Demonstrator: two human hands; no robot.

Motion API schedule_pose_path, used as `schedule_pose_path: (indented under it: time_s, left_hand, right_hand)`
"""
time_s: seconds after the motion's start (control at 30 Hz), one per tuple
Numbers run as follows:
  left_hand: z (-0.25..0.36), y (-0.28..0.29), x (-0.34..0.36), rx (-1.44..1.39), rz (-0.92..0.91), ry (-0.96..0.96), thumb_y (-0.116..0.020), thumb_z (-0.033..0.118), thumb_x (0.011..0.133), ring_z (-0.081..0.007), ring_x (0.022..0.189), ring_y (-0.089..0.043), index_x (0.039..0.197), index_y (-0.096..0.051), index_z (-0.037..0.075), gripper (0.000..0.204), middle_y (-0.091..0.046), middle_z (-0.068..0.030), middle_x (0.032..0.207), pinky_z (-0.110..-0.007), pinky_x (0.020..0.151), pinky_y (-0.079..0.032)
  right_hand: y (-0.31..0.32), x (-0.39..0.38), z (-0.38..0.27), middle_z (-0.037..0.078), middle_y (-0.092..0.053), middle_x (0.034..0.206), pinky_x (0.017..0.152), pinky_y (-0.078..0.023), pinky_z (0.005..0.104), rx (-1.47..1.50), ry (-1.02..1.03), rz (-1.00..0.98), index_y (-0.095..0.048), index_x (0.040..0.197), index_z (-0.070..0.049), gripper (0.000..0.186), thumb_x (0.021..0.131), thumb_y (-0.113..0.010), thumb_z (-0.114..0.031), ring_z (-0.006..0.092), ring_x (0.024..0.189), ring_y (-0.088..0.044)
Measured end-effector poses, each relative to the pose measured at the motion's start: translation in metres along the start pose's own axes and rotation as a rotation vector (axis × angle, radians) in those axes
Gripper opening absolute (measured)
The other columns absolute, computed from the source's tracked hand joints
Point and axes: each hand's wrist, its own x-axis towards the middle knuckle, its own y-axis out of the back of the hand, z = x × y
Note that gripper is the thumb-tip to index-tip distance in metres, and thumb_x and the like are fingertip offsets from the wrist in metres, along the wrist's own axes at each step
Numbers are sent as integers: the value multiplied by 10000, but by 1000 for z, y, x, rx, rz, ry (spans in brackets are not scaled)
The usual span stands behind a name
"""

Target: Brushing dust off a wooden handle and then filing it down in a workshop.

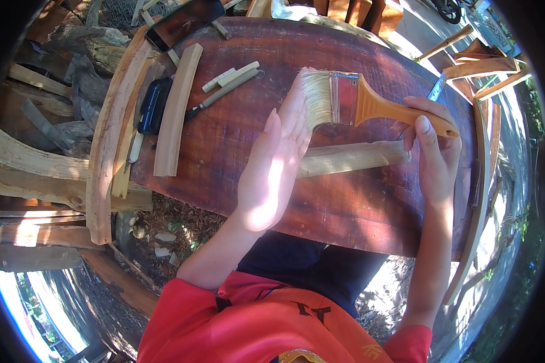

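Observation:
A wide flat paintbrush with pale bristles, a metal band and an orange-yellow handle lies sideways above the table. My right hand is closed round the end of its handle, thumb on top. My left hand is raised with the fingers stretched out together, and the bristles rest against its fingers and palm. Below the brush, a pale strip of wood lies on the reddish-brown wooden table. A bluish blade-like piece shows just beyond my right hand, its lower end hidden.
Left on the table are a long wooden bar, a dark blue oblong object, and several slim pale sticks or tools. A phone stands at the far left corner. Rough timber is piled left; more wood lies right.

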Motion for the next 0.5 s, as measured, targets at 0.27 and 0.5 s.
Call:
schedule_pose_path:
  time_s: [0.27, 0.5]
  left_hand:
    - [0, 0, 1, 103, -37, -17, -228, 610, 1079, -278, 1595, 172, 1648, 62, 21, 868, 145, -122, 1739, -457, 1262, 121]
    - [1, -1, 0, 109, -21, 6, -223, 616, 1075, -274, 1588, 197, 1648, 72, 31, 871, 163, -125, 1735, -455, 1257, 140]
  right_hand:
    - [-5, -2, 0, 133, -719, 1109, 692, -493, 252, -22, 9, 17, -684, 1227, 30, 314, 1023, -670, -208, 167, 857, -702]
    - [-7, -3, -2, 132, -719, 1096, 663, -488, 242, 2, 32, -16, -682, 1215, 38, 292, 1025, -660, -182, 152, 850, -701]
